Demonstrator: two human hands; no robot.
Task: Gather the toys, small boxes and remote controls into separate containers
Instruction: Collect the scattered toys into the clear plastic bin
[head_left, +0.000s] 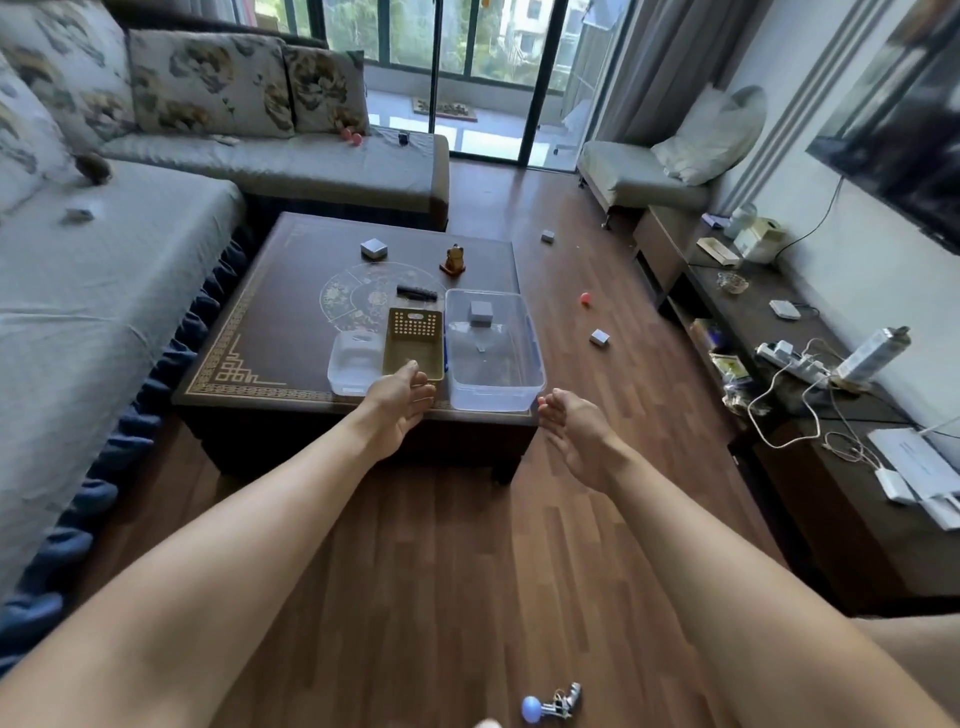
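Standing back from the low dark wooden coffee table with a gold border (249, 332), I have bare brown plank floor (457, 545) open between me and its near edge. On my left the long grey-covered sofa (130, 270) runs close along the table's left edge, leaving only a narrow gap. A small grey box (79, 213) lies on its seat and two pink balls (351, 135) sit at its far end.

On the tabletop a grey square box (374, 248), a golden cat figurine (454, 260) and a black remote control (416, 292) sit behind three containers lined along the near edge. These are a small translucent white tub (349, 364), a yellow perforated plastic basket (414, 338) and a large clear plastic tub (493, 364) with one grey cube (480, 312) inside.

My left hand (400, 405) holds nothing, fingers straight and close together, tips at the basket's near rim; whether they touch it I cannot tell. My right hand (576, 431) is empty too, fingers loosely extended, just off the clear tub's near right corner. A small toy with a blue ball (553, 704) lies on the floor close below me.

Right of the table a wide strip of floor lies open, dotted with a far grey box (547, 236), a red ball (585, 298) and a near grey box (599, 338). A dark low TV cabinet (779, 322) strewn with cables bounds that strip.
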